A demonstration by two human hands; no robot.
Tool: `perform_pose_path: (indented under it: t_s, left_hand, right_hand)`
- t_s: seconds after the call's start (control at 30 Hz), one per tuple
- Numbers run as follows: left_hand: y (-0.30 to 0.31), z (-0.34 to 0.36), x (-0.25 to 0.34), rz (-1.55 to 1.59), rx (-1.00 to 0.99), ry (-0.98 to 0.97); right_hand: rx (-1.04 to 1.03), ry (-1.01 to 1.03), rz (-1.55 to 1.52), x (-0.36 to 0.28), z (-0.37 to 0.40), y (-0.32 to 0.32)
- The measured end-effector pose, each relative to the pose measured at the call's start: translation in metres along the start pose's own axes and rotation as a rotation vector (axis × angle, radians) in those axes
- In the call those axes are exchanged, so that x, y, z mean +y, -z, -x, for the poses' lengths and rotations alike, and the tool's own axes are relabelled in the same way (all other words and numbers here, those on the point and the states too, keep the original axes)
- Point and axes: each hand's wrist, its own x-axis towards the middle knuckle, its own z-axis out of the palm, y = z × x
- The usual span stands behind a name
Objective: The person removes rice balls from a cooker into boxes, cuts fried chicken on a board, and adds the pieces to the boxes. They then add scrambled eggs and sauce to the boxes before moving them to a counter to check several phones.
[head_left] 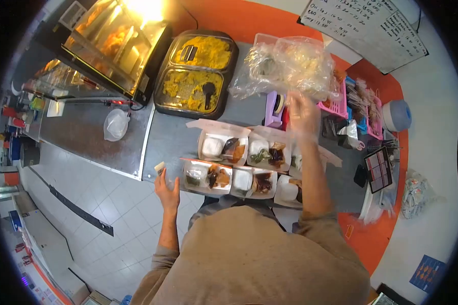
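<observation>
My left hand (168, 194) is off the counter's front edge, beside the nearest food box. A small pale piece (159, 166) sits at its fingertips, too small to name, while the thumb stands apart. My right hand (302, 118), smeared by motion, reaches over the counter just in front of a clear plastic bag (305, 58). Next to it stands a purple tape dispenser (274, 113). Below my hands, two rows of open paper boxes (208, 189) hold white rice portions (243, 179) and dark sauced food (219, 176). My right forearm covers part of the right-hand boxes.
Two-part trays of yellow food (202, 48), with a black spoon (208, 94), stand at the back. A lit glass warmer (119, 43) is at the left, near a clear plastic bowl (116, 125). Pink baskets (335, 105) of small packets stand right, by a palette-like case (378, 170).
</observation>
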Motion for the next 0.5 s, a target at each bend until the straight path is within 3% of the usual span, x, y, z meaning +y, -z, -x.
perform_pose_path:
  t_s: [0.03,0.1,0.13,0.2,0.27,0.33,0.4,0.5]
  left_hand:
    - [0.002,0.002,0.003,-0.013,0.01,0.007]
    - [0.009,0.005,0.014,-0.012,0.006,0.022]
    - [0.012,0.009,0.02,-0.009,-0.015,0.05]
    - [0.016,0.023,0.023,-0.01,0.008,0.077]
    - [0.019,0.04,0.026,-0.02,0.021,0.12]
    - [0.024,0.063,0.032,-0.052,0.041,0.281]
    - [0.023,0.081,0.032,-0.07,0.054,0.299]
    - [0.021,0.096,0.029,-0.067,0.092,0.308]
  right_hand:
    - [-0.005,0.115,0.092,0.033,-0.042,-0.016]
    - [-0.212,0.201,0.157,0.122,-0.126,-0.076]
    - [-0.309,0.119,0.248,0.141,-0.157,-0.105]
    - [-0.414,0.053,0.326,0.158,-0.194,-0.142]
    - [-0.525,-0.026,0.68,0.175,-0.21,-0.175]
    - [-0.464,0.032,0.657,0.202,-0.216,-0.203]
    - [-0.925,-0.015,0.856,0.164,-0.21,-0.179]
    - [-0.835,-0.004,0.825,0.18,-0.219,-0.197]
